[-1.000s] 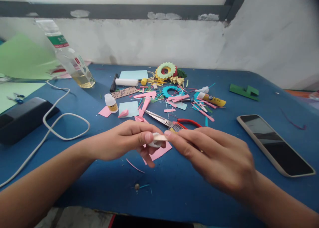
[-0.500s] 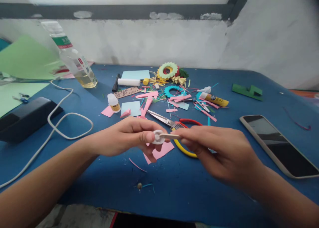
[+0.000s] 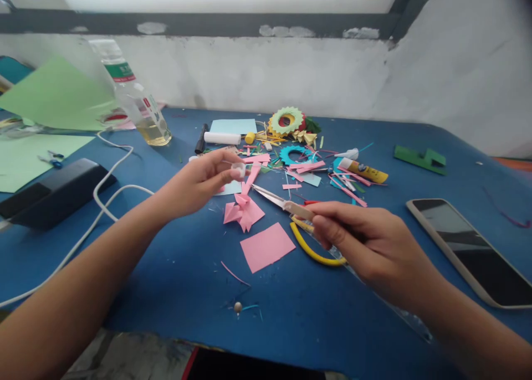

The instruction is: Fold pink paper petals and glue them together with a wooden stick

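flat stick [image 3: 301, 210] is looking light, stiff, easiest held by one end; right hand [image 3: 369, 247] is pinching it, left hand [image 3: 197, 185] pinching white cap [image 3: 239, 170].

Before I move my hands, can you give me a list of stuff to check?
1. Left hand holds the small white piece: ok.
2. Right hand holds the flat stick: ok.
3. Pink square lies on the table: ok.
4. Scissors fully in sight: not ok, the right hand and stick partly cover them.
5. Something inside the white piece: cannot tell, too small.
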Motion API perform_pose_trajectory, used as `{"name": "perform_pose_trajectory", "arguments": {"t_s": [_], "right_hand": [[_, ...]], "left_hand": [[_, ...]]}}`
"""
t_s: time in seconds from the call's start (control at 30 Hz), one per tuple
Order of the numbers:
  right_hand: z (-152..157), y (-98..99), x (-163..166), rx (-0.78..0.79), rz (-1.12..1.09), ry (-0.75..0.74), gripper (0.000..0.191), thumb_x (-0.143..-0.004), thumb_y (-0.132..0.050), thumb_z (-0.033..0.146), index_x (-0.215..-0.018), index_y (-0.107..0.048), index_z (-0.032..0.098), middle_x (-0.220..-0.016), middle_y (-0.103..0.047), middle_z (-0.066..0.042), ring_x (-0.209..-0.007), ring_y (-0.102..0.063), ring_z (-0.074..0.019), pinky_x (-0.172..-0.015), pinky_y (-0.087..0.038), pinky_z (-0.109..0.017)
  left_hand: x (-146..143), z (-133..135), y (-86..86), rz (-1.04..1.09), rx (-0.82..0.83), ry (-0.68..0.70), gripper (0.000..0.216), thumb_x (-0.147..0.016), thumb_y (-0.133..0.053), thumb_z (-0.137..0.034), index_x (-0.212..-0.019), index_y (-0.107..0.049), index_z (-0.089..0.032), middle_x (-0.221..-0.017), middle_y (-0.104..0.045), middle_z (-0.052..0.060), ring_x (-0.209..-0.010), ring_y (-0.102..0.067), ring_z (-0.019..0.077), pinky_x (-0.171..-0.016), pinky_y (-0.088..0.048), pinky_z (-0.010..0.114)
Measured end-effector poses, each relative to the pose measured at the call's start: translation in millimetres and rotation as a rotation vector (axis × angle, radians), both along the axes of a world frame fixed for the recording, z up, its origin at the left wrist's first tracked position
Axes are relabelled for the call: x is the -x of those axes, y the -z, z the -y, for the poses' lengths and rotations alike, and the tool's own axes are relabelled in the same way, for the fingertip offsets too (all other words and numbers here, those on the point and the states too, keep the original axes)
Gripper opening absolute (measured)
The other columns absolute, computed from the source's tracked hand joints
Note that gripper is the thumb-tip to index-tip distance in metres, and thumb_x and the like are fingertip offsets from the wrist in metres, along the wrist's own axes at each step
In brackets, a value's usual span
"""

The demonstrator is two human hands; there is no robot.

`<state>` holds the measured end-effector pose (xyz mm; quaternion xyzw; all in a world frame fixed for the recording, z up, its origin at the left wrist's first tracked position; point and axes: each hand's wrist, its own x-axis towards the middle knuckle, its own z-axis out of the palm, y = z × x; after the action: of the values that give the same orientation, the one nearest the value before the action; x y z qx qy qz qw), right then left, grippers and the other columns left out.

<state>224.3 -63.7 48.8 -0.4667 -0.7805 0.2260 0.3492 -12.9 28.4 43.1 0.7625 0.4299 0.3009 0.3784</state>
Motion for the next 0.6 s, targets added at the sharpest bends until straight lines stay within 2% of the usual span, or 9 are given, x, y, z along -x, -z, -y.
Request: {"name": "perform_pose_trajectory", "arguments": {"t_s": [0.1,0.17,0.27,0.37,0.47,0.6], "right_hand": [[-1.4,2.5,1.8,0.019,-0.007,0.004,0.018,-0.089,-0.047,0.023,-0.091,-0.065,0.020,-0.057,-0.055,0.004,-0.048,-0.047,-0.0065,-0.042,-0.035,-0.017],[-2.3,3.2,3.4,0.032,0.004,-0.002,0.018,-0.089,-0.047,0.024,-0.089,-0.065,0.020,-0.057,-0.054,0.004,-0.048,-0.046,-0.0064,-0.042,-0.035,-0.017],[-2.9,4.4,4.8,0.039,0.021,-0.014,0.019,-0.090,-0.046,0.024,-0.090,-0.065,0.021,-0.057,-0.054,0.004,-0.048,-0.045,-0.0067,-0.043,-0.035,-0.017],[-2.8,5.7,4.5,0.028,0.037,-0.009,0.019,-0.089,-0.046,0.024,-0.091,-0.065,0.021,-0.061,-0.057,0.003,-0.050,-0.047,-0.0072,-0.044,-0.036,-0.017],[-2.6,6.1,3.7,0.032,0.053,-0.008,0.020,-0.090,-0.045,0.025,-0.092,-0.065,0.021,-0.064,-0.061,0.002,-0.052,-0.050,-0.0081,-0.046,-0.037,-0.017],[-2.3,5.3,3.5,0.049,0.063,-0.020,0.022,-0.091,-0.043,0.027,-0.095,-0.064,0.022,-0.069,-0.064,0.001,-0.054,-0.052,-0.0091,-0.047,-0.038,-0.018]], "left_hand": [[6.0,-14.3,16.7,-0.378,-0.165,-0.103,0.032,-0.092,-0.034,-0.036,-0.113,-0.044,-0.015,-0.084,-0.067,0.007,-0.073,-0.063,0.0172,-0.066,-0.050,0.032],[5.8,-19.1,26.8,-0.446,-0.213,-0.098,0.030,-0.091,-0.037,-0.035,-0.111,-0.048,-0.014,-0.101,-0.066,0.011,-0.090,-0.062,0.0214,-0.080,-0.048,0.038],[2.1,-21.5,34.8,-0.485,-0.263,-0.074,0.028,-0.089,-0.041,-0.032,-0.107,-0.055,-0.015,-0.117,-0.060,0.010,-0.111,-0.053,0.0225,-0.096,-0.040,0.039],[-0.2,-20.1,32.4,-0.544,-0.267,-0.078,0.031,-0.089,-0.040,-0.029,-0.113,-0.054,-0.015,-0.123,-0.059,0.009,-0.117,-0.050,0.0206,-0.100,-0.037,0.035],[2.3,-15.8,21.6,-0.627,-0.239,-0.145,0.037,-0.088,-0.037,-0.025,-0.120,-0.051,-0.011,-0.123,-0.059,0.012,-0.111,-0.055,0.0223,-0.093,-0.043,0.035],[11.0,-9.7,8.2,-0.764,-0.191,-0.252,0.036,-0.086,-0.036,-0.025,-0.109,-0.059,-0.009,-0.102,-0.067,0.016,-0.095,-0.062,0.0293,-0.079,-0.047,0.039]]}}
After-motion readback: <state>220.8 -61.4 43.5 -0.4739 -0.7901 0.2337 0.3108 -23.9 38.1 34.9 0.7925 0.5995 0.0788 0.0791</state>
